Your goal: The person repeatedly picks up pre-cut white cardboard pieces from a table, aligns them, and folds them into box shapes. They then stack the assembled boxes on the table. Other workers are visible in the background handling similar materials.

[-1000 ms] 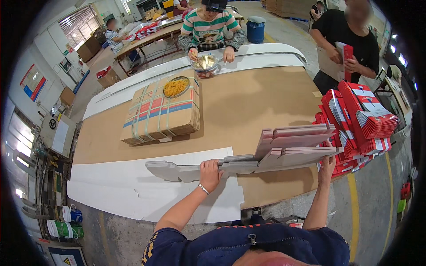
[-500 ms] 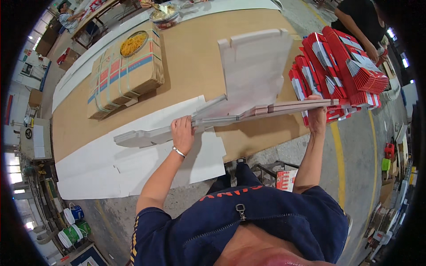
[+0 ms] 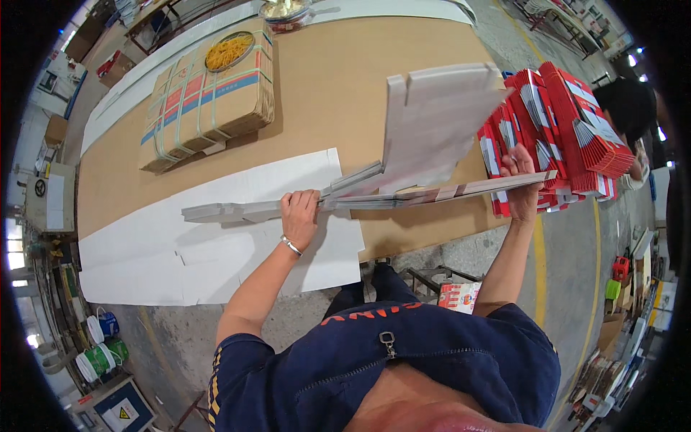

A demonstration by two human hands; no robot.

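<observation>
A stack of flat die-cut cardboard sheets (image 3: 443,126), whitish grey, stands tilted over the table, its long lower edge facing me and a broad panel rising behind. My left hand (image 3: 299,217) is closed around the lower edge left of the middle. Near the stack's right end, my right hand (image 3: 524,198) has the edge lying across its palm, with the fingers reaching up loosely behind. The left end hangs over a white sheet (image 3: 216,263) on the brown table surface (image 3: 331,79).
A strapped brown carton (image 3: 245,108) carries a dish of thin yellow bands (image 3: 229,52). Piles of red-and-white folded cartons (image 3: 594,140) stand at the right, with a dark-capped person (image 3: 628,108) beside them. A bowl (image 3: 286,13) sits at the far edge; a metal-framed stool (image 3: 432,277) is below the table.
The raised panel has shifted right and slightly down, and the lower edge has tipped. My right hand's fingers have loosened and stretched upward. The person at the right has bent lower.
</observation>
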